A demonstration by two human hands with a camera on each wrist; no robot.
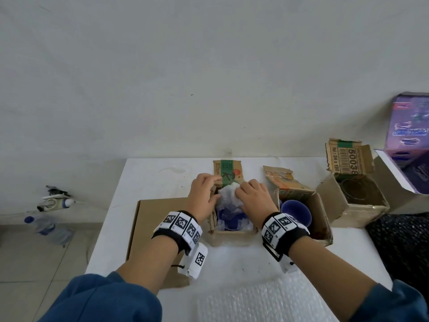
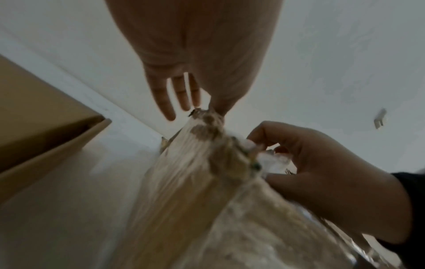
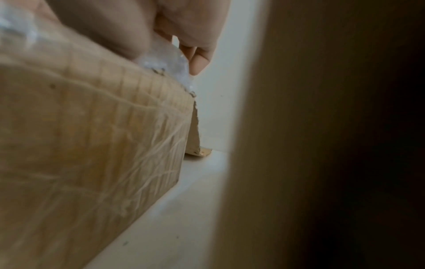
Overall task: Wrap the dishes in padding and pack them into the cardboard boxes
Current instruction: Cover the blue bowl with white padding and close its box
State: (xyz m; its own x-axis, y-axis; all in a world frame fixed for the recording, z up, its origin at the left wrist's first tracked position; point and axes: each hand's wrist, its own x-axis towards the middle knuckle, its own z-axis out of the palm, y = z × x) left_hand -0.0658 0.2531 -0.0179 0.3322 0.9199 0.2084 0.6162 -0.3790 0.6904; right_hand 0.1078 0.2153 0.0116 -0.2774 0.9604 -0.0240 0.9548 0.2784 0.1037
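A small cardboard box (image 1: 232, 237) stands mid-table with a blue dish (image 1: 228, 223) inside, partly covered by crumpled bubble wrap (image 1: 228, 194). My right hand (image 1: 251, 197) pinches the top of that wrap over the box's far side; the left wrist view shows its curled fingers (image 2: 287, 145) on the white wrap (image 2: 273, 160). My left hand (image 1: 204, 194) lies at the box's left wall (image 2: 184, 172), fingers (image 2: 165, 98) straight and thumb touching the wall's top edge. In the right wrist view, the wrap (image 3: 165, 56) rises above the box's side (image 3: 92, 136).
A second box (image 1: 320, 219) to the right holds an unwrapped blue bowl (image 1: 296, 212). A third open box (image 1: 355, 208) stands further right, a purple carton (image 1: 408, 126) behind it. Flat cardboard (image 1: 157, 228) lies on the left. A bubble wrap sheet (image 1: 255, 303) lies at the front edge.
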